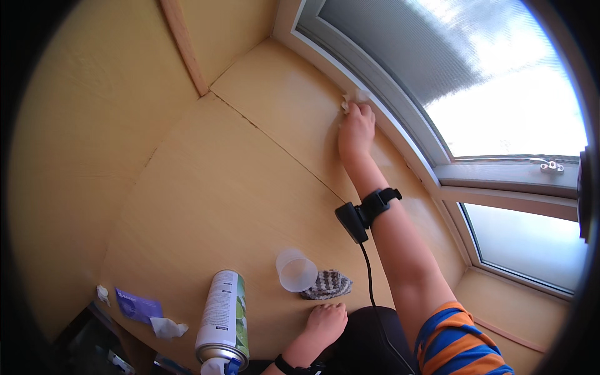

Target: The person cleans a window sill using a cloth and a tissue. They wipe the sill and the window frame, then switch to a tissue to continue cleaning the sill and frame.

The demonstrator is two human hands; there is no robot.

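At the foot of the white window frame, my right hand presses a crumpled white tissue against the edge where the wooden surface meets the frame. My left hand rests with curled fingers on the near edge of the wooden surface; nothing shows in it. Just beyond it lies a grey and white knitted cloth, with a translucent plastic cup tipped against it. An aerosol can is left of my left hand.
At the lower left lie a purple packet with a white tissue coming out and a small crumpled tissue. The window borders the right side. A black cable hangs from the device on my right wrist.
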